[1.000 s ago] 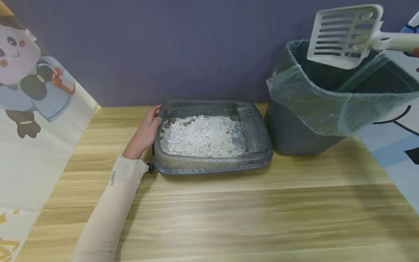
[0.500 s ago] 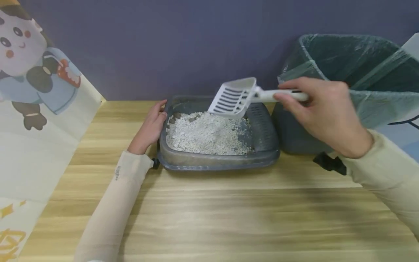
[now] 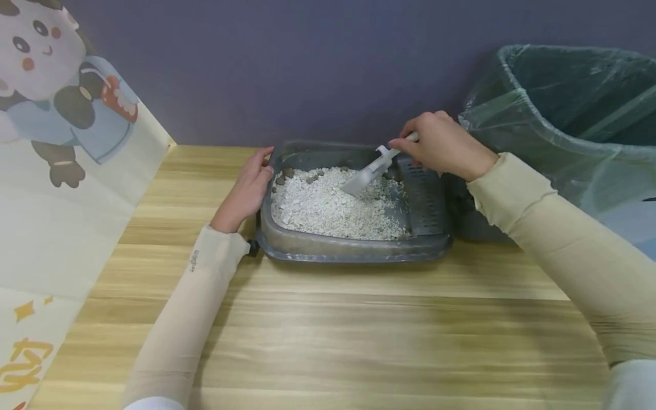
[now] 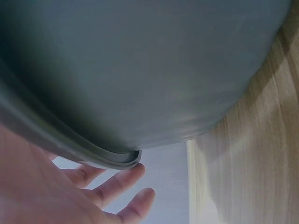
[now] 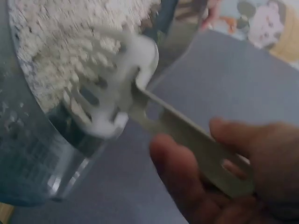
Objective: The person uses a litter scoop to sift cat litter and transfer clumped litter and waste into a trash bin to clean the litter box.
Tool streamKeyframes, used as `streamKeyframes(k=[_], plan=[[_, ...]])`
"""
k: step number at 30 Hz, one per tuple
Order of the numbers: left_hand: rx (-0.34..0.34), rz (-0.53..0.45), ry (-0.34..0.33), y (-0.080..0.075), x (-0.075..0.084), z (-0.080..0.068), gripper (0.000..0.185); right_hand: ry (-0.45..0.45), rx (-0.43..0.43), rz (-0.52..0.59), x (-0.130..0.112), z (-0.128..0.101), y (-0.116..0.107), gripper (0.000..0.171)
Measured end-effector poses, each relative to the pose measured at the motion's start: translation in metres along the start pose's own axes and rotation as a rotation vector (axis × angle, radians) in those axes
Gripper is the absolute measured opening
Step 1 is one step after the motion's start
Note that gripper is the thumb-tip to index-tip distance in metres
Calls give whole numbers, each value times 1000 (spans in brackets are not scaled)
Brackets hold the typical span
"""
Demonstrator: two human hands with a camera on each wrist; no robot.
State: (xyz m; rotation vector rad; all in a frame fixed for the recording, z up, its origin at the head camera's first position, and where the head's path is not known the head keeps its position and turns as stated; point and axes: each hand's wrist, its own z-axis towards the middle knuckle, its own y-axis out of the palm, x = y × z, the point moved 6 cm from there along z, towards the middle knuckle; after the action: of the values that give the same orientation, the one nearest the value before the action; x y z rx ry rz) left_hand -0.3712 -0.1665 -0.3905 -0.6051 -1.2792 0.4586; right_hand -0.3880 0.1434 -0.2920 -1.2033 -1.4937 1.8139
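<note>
A grey litter box (image 3: pixel 353 250) holds white granular litter (image 3: pixel 328 205), with brown clumps (image 3: pixel 287 173) along its far left edge. My left hand (image 3: pixel 246 191) rests against the box's left rim; the left wrist view shows loosely extended fingers (image 4: pixel 117 186) beside the rim's underside. My right hand (image 3: pixel 443 142) grips the handle of a white slotted litter scoop (image 3: pixel 366 173). The scoop tilts downward, its front edge in the litter near the middle of the box. Through its slots (image 5: pixel 88 95), litter shows in the right wrist view.
Right of the box stands a dark bin (image 3: pixel 533 108) lined with a clear bag folded over its rim. A purple-grey wall (image 3: pixel 307 68) rises behind the wooden tabletop (image 3: pixel 359 336). A cartoon-printed panel (image 3: pixel 66 228) borders the left side.
My right hand has carried the scoop from above the bin leftward and down into the litter. The scoop has turned from raised to tilted down. My left hand has stayed at the rim.
</note>
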Motion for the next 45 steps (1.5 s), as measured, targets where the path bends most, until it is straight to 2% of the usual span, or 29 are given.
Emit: streamKeyframes(k=[4,7,12,22,28,33,36,42,45], plan=[[-4,1,-12,-2,0,0,52,17,-180,-57,1,9,7,35],[0,0,-23,-4,-3,-2,52,-14,-253,-116,-3,12,13,35],[2,2,-25,-5,-7,-3,52,-47,-243,-153,-6,14,19,32],[10,6,-30,-8,-11,-5,52,-33,-242,-88,5,25,45,34],[8,0,-36,-7,-13,-5,52,-46,-304,-53,5,36,64,38],[20,-5,-10,-4,-8,-1,51,-77,-321,-38,-6,44,69,36],[19,0,-10,-3,-7,0,51,-78,-380,-37,-13,50,75,36],[12,16,-20,0,-5,2,52,-50,-588,-92,-16,62,96,50],[20,14,-15,0,-2,2,52,-42,-615,-95,-13,69,100,55]])
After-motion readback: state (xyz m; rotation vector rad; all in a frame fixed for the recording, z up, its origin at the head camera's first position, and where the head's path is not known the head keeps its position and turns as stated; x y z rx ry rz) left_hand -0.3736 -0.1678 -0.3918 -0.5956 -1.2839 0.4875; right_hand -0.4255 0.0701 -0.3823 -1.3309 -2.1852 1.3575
